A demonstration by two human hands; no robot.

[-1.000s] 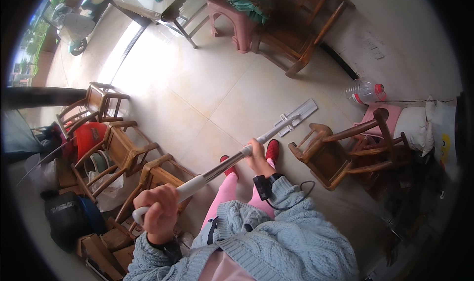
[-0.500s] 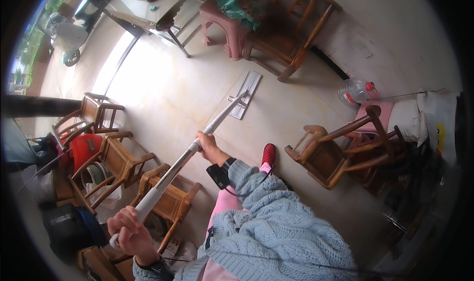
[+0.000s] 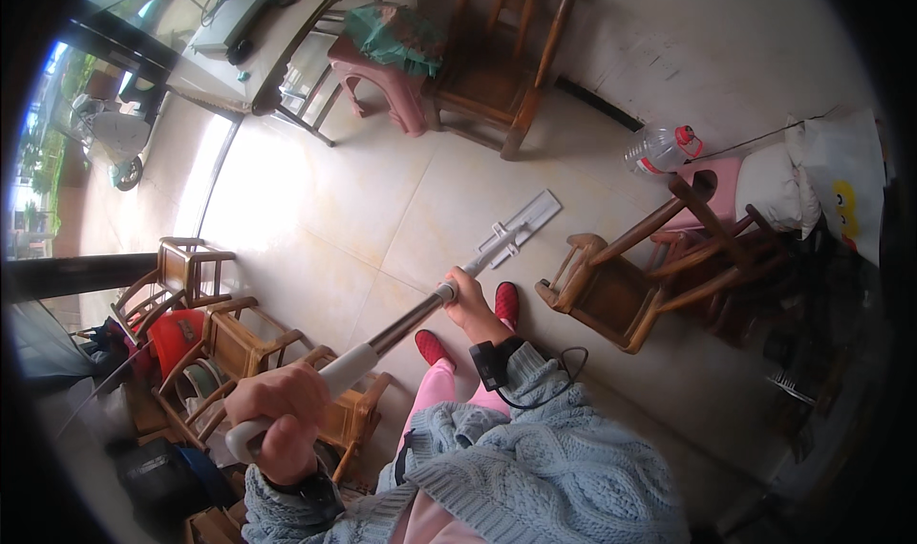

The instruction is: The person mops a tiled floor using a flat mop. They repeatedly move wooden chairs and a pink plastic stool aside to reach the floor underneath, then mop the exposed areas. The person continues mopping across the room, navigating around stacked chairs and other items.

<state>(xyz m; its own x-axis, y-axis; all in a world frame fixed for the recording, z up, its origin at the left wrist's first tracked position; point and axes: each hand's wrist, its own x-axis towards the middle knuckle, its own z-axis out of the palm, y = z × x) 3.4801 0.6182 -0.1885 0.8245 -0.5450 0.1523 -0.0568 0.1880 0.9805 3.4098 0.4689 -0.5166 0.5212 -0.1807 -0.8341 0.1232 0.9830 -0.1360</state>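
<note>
Left hand: gripped the mop at its top.
Right hand: grasped the pole farther down.
Mop head: lay on the floor near a shoe.

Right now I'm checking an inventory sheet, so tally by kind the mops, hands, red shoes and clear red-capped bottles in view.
Mop: 1
Left hand and right hand: 2
Red shoes: 2
Clear red-capped bottle: 1
Total: 6

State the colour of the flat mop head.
The mop head is pale grey, best seen in the head view.
</note>
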